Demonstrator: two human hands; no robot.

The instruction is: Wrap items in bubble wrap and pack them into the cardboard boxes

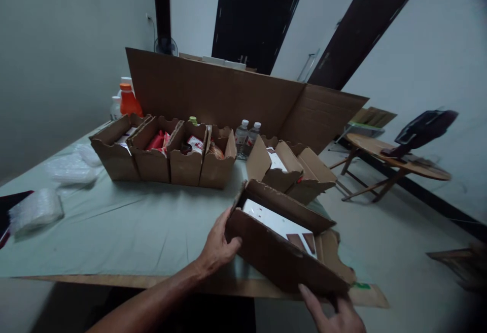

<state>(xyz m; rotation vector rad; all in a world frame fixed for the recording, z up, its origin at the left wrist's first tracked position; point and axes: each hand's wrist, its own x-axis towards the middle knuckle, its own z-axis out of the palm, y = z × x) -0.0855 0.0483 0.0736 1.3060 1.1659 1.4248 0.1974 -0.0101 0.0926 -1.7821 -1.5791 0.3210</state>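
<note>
My left hand [219, 245] grips the left end of an open cardboard box [274, 257] at the table's near right corner. My right hand [335, 312] holds the same box from underneath at its right end, fingers curled round the bottom edge. Inside the box lies a white item with brown patches [279, 224]. The box is tilted, its opening facing up and away from me.
A row of several small cardboard boxes [160, 155] with packaged goods stands mid-table; another open box [289, 168] sits behind the held one. Large cardboard sheet [213, 89], water bottles [246, 137], orange bottle [128, 100], plastic bags [36, 211] at left. Round wooden table [395, 160] at right.
</note>
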